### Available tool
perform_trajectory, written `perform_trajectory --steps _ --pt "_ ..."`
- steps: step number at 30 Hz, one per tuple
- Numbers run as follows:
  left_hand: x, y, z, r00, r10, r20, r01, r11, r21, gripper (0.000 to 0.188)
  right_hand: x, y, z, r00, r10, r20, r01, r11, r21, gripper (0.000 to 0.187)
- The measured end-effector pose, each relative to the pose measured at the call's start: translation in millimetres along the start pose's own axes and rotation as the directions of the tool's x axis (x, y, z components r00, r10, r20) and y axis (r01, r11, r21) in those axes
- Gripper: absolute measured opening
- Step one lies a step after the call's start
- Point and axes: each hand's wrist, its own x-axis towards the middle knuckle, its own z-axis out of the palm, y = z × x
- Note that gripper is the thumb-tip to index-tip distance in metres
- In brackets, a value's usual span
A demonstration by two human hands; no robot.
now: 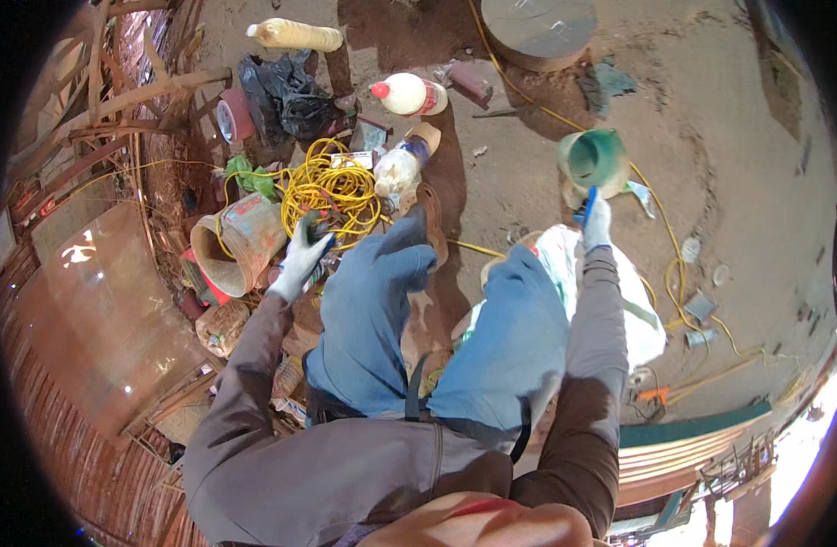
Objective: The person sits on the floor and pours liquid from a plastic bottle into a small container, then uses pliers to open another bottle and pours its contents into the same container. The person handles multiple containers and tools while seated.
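Observation:
My left hand (299,263), in a white glove with dark and blue finger parts, reaches beside a tangled yellow cord (325,193). Its thumb and fingers are apart, and I see nothing held between them. Just left of it a worn, dirty bucket (241,242) lies on its side, mouth toward the left. My right hand (597,224), gloved likewise, is closed at the near edge of a green bucket (603,153); the exact grip is partly hidden. Below that hand a white sack (632,314) spreads beside my right leg.
A white bottle with a red cap (405,94), a yellowish bottle (297,36) and a black plastic bag (291,96) lie ahead. A round metal lid or drum (540,27) is at the far side. Yellow cord runs along the ground at right. Rusty sheet metal (95,319) borders the left.

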Motion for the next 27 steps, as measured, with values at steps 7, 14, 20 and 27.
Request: perform_trajectory --steps 7,14,20,27 --pt "214 -16 179 0.821 0.454 0.345 -0.535 0.404 0.742 0.035 29 11 -4 0.957 -0.275 -0.092 0.263 0.957 -0.126 0.056" --pt "323 -35 250 0.85 0.089 0.52 -0.522 -0.001 0.853 0.021 43 27 -23 0.817 -0.577 -0.014 0.556 0.793 -0.247 0.054" --pt "286 -35 218 0.776 0.306 0.552 -0.6 0.088 0.795 0.024 34 20 -13 0.844 -0.536 -0.026 0.51 0.816 -0.273 0.055" --pt "246 1 243 0.423 0.836 0.35 -0.887 0.303 0.347 0.036 39 29 -29 0.783 -0.61 -0.12 0.534 0.759 -0.371 0.057"
